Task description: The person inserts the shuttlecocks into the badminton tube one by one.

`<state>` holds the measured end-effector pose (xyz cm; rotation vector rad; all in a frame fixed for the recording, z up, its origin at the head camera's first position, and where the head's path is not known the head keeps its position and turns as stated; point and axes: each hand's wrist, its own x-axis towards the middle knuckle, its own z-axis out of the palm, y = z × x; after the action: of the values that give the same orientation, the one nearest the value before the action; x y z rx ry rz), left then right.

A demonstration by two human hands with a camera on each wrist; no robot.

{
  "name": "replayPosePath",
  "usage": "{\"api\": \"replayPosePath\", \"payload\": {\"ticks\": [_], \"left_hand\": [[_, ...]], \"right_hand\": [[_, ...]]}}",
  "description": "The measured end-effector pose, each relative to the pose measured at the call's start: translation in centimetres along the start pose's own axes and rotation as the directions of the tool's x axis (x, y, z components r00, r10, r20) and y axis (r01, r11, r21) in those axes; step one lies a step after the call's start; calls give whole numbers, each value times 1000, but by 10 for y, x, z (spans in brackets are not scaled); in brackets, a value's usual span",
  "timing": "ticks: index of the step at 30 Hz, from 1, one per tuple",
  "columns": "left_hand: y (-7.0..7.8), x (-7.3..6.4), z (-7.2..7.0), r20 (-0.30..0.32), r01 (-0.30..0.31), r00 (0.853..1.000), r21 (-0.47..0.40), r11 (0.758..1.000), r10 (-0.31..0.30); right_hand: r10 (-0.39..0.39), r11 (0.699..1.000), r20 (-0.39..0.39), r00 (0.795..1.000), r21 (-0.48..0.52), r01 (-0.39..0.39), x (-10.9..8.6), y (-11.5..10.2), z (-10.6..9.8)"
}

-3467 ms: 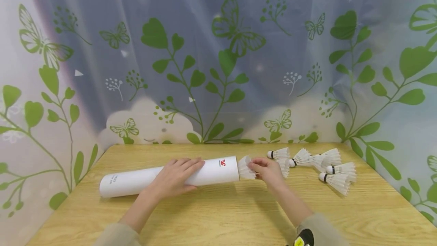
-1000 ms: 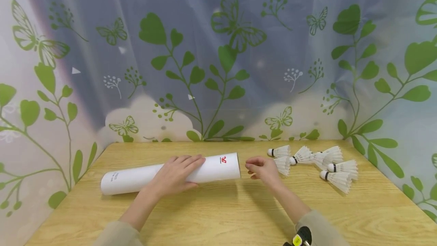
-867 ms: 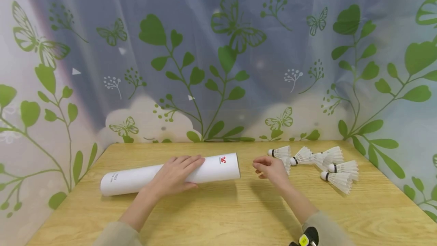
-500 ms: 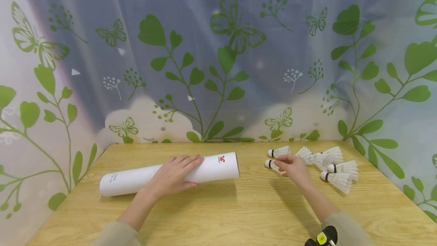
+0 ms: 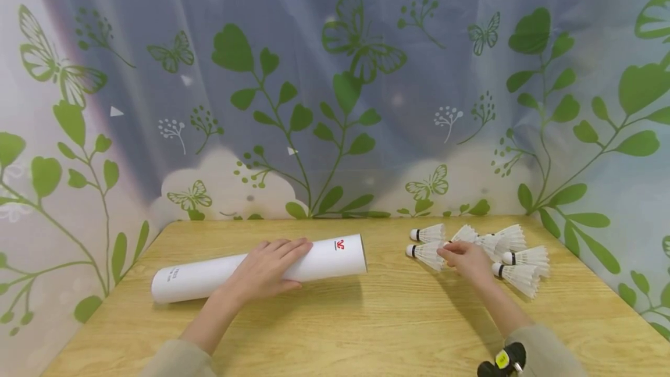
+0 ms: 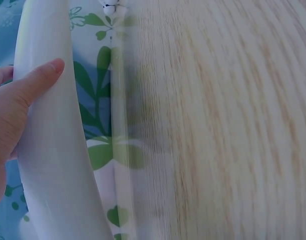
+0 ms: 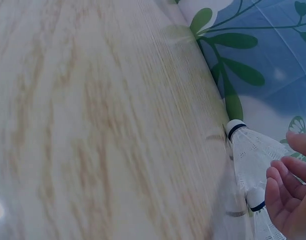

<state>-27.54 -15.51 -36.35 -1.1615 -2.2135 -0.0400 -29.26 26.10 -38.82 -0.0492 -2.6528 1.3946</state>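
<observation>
— Our left hand (image 5: 269, 267) wraps over the white tube (image 5: 327, 263); our right hand (image 5: 471, 263) has its fingertips at the skirt of one shuttlecock (image 5: 425, 253) (pinching or only touching, we can't tell)

— Where does that one lie?

— On the table (image 5: 387, 319), right of the tube, cork toward it; if we squeeze hard, its skirt could crease, and if we drag it, the other shuttlecocks (image 5: 523, 259) bunched nearby might snag

— And if our left hand slackens, the tube could roll

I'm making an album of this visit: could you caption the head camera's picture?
Left hand on a tube, right hand at one shuttlecock, with other shuttlecocks nearby on the table.
</observation>
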Motion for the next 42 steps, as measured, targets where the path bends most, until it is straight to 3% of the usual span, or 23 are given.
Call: {"api": "replayPosePath", "payload": {"ticks": [7,15,24,42], "left_hand": [[-1,-1,-2,8,-7,1000,7,1000,7],[1,-1,1,7,-15,1000,9,1000,15],[-1,-2,7,-22,-34,999,18,999,34],[0,-1,5,10,-14,1000,16,1000,14]], "right_hand": [[6,1000,24,1000,-31,-5,8,5,9],[16,999,1,1000,-36,-16,7,6,18],[-6,999,-57,998,-47,3,3,4,14],[-53,994,9,999,92,52,-14,-22,4]]}}
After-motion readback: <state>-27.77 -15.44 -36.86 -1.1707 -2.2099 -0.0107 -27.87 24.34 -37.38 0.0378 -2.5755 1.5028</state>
